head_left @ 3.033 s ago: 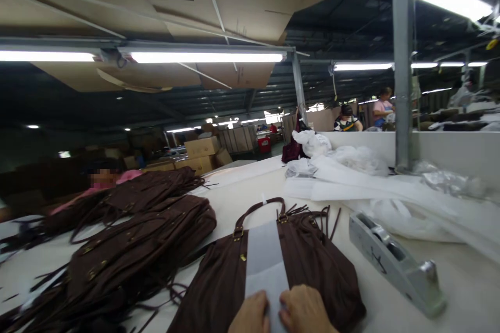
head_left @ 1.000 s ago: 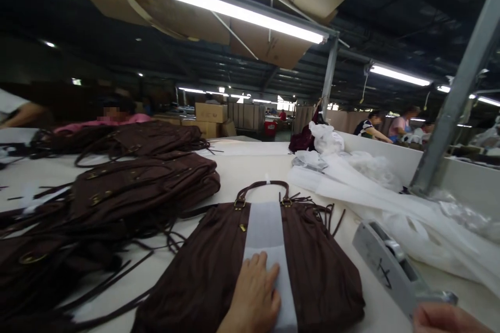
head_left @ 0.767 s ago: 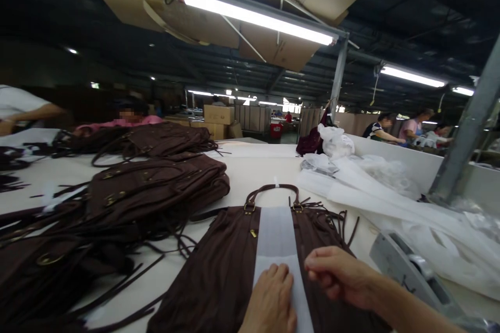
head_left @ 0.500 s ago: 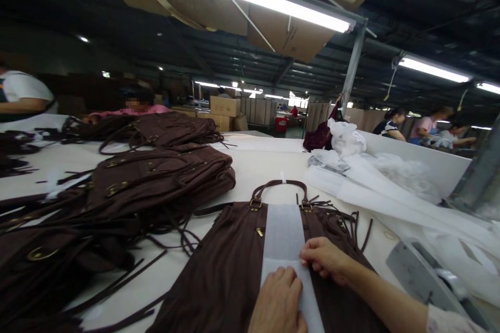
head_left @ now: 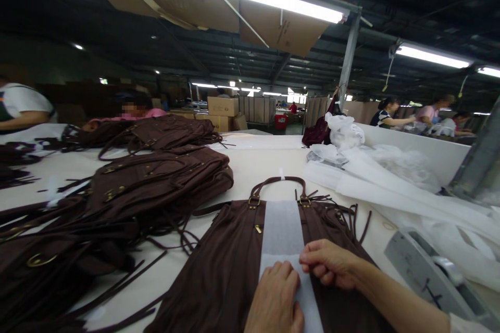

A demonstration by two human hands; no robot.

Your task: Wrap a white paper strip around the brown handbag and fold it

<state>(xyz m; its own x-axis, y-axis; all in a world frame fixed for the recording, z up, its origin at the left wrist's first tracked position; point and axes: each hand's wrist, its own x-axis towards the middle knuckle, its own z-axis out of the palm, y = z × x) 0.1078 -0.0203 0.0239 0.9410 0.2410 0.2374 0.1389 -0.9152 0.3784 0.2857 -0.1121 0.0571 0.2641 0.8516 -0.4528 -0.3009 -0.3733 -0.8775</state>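
A dark brown handbag lies flat on the table in front of me, its handle pointing away. Down its middle runs a strip of thin white packing sheet, with a crease or overlapping edge near my fingers. My left hand rests on the strip, fingers stretched out together and palm down. Just right of it, my right hand pinches the strip's right edge between thumb and forefinger, the other fingers curled. A small brass zip pull shows left of the strip.
Several more brown bags with loose straps are piled on the left. To the right lie crumpled white packing sheets and a grey tape dispenser. A maroon bag stands at the back. Other people work beyond the table.
The view has tilted down slightly. My left hand has shifted a little left on the strip, while my right hand keeps its pinch at the edge.
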